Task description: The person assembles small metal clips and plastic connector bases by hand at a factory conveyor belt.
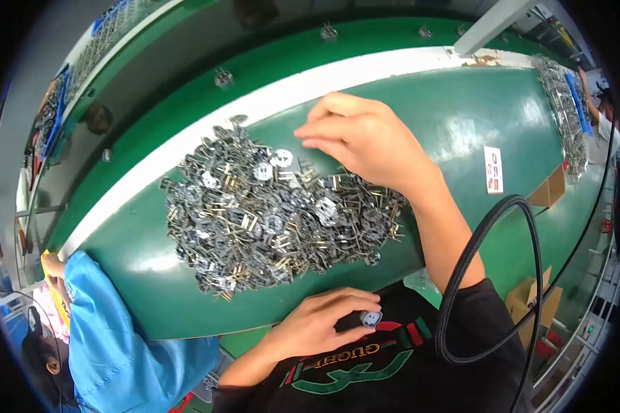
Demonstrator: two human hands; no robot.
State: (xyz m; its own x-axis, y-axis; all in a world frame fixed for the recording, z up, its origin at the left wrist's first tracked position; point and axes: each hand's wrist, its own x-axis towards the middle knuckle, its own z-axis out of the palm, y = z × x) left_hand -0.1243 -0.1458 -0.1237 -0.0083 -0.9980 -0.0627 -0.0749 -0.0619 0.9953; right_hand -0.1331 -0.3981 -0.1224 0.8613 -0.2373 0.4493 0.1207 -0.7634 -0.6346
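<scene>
At the far left, a co-worker's blue sleeve (pixel 107 330) leans against the rim of the glossy green curved worktable (pixel 461 117). Moving in, a big heap of small grey metal-and-plastic parts with brass pins (pixel 269 213) lies spread across the middle of the table. Below it, off the table's near edge, the left hand (pixel 320 323) has its fingers curled shut around one small grey round part (pixel 370 318), pinched at the fingertips in front of a black shirt. Further right, the right hand (pixel 365 141) hovers over the heap's upper right, fingers bent together, tips low over the pile; whether they grip anything, I cannot tell. A black cable (pixel 492 275) loops at right.
</scene>
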